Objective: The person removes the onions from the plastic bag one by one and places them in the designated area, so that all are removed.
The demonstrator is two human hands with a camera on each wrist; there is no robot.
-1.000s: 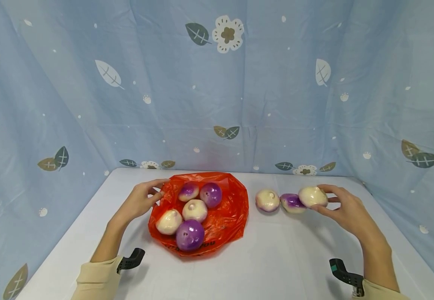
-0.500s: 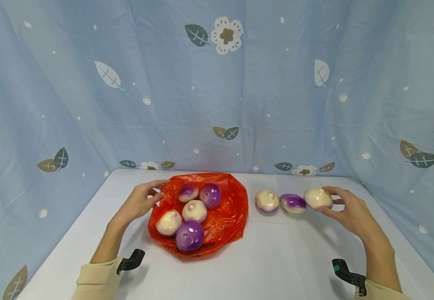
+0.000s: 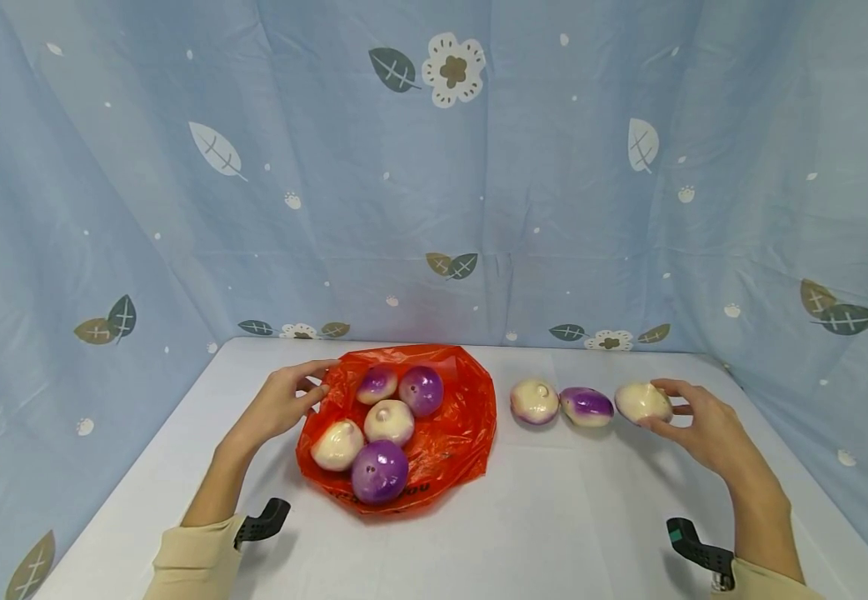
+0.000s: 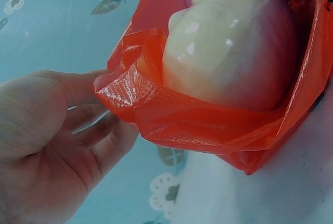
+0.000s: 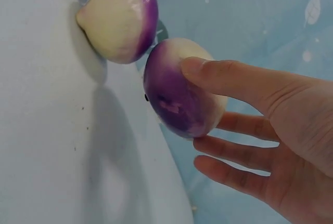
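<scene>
"Turnip [image 3: 640, 402] in the right hand [image 3: 707, 429]: how is it held?"

"Between thumb and fingers, by its right side. To its left on the white table [image 3: 539, 525], two more turnips [image 3: 587, 407] are lined up. Whether it is raised, or touched by its neighbour, cannot be told."

"And the left hand [image 3: 279, 404]?"

"The left rim of a red bag [image 3: 464, 442] is pinched there by thumb and fingers. Five turnips [image 3: 389, 424] are gathered inside the bag."

"How would these be handled?"

"The turnip is judged light and firm; its glossy skin may prove slippery. It is best taken round its widest part, thumb opposed to fingers, not by an end. The bag is thought thin and soft, easily torn if tugged, so a gathered fold is better pinched than a single edge."
</scene>
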